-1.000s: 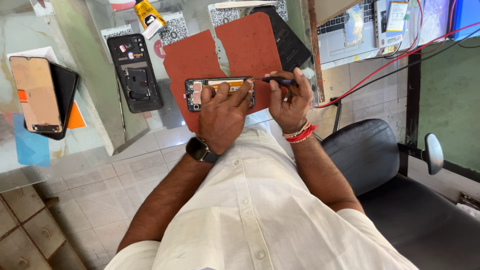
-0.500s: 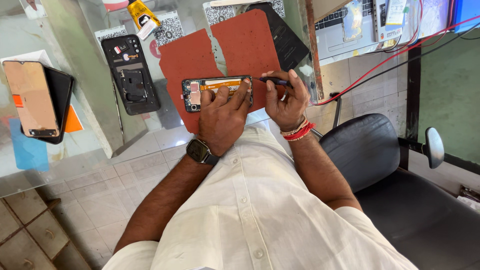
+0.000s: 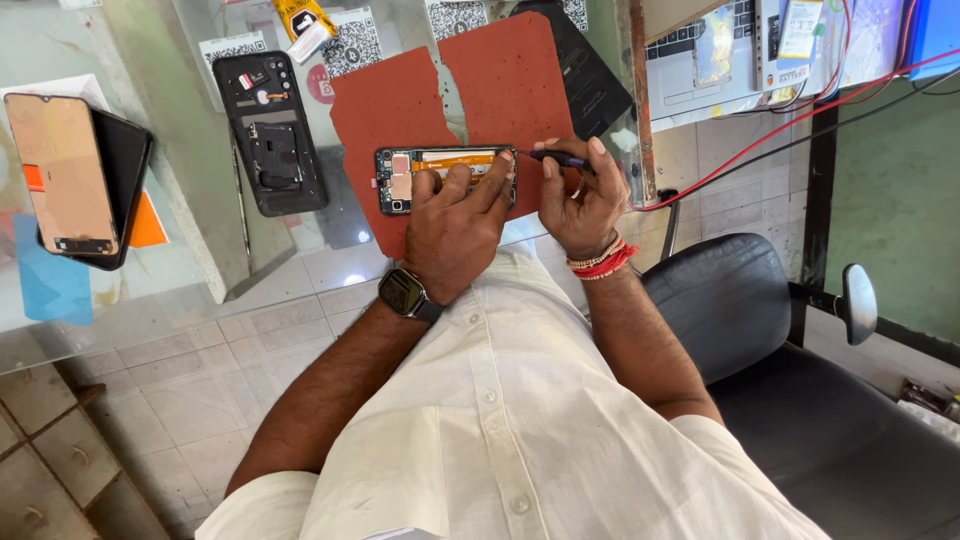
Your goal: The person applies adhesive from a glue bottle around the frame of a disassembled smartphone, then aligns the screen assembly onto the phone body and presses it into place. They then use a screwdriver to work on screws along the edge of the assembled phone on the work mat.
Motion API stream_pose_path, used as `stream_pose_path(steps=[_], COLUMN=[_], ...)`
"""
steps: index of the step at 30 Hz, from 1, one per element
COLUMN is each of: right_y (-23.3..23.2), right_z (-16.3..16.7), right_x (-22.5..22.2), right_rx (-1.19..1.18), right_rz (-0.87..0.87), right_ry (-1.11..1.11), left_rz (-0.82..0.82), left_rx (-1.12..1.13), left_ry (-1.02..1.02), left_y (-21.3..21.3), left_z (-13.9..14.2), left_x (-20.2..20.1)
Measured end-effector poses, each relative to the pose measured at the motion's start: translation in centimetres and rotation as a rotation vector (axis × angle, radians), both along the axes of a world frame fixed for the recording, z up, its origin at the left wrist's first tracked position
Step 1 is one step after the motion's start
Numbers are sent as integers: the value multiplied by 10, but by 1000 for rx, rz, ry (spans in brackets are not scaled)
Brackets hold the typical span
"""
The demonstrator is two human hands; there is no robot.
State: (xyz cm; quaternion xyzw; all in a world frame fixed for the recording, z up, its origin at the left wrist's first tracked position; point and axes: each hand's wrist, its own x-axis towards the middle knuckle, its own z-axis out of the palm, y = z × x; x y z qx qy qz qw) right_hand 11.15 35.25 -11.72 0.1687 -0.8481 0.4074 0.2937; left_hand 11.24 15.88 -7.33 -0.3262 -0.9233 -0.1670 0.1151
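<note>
Little has changed since a second ago: the left hand (image 3: 455,225) still presses the opened phone (image 3: 445,177) flat on the torn red mat (image 3: 400,100) near the glass tabletop's (image 3: 160,290) front edge. The right hand (image 3: 578,200) keeps pinching a slim dark screwdriver (image 3: 555,157), its tip at the phone's right end. So work continues at one spot.

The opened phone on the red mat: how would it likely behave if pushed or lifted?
The opened phone looks flat and rigid, so it should slide rather than roll or tip. The red mat probably grips it, and the left hand pins it. Its exposed boards look fragile; the right hand works with a thin tool.
</note>
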Motion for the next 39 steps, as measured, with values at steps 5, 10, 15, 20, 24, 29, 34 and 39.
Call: stream_pose_path(steps=[5,10,15,20,24,29,34,39], right_y=[-4,-11,-11,-11,-16,-16,-18,-17], right_z=[24,50,68,73,69,70,71,72], right_x=[-6,-18,-24,-18,-18,-12,-13,-13], right_rx=[113,139,319,198,272,217,221,190], right_rz=[30,145,35,136,13,115,40,106], right_ry=[-28,14,4,-68,-2,-52,-82,-87], left_rz=[-1,-1,12,38,46,14,-25,-36], left_rx=[18,47,102,162,159,163,67,59], left_ry=[3,13,-12,-18,4,0,82,117], left_y=[-2,-4,-9,-12,-14,-18,-23,-24], left_z=[0,1,2,-1,-2,-3,-5,-8], left_x=[0,1,2,2,5,8,12,15])
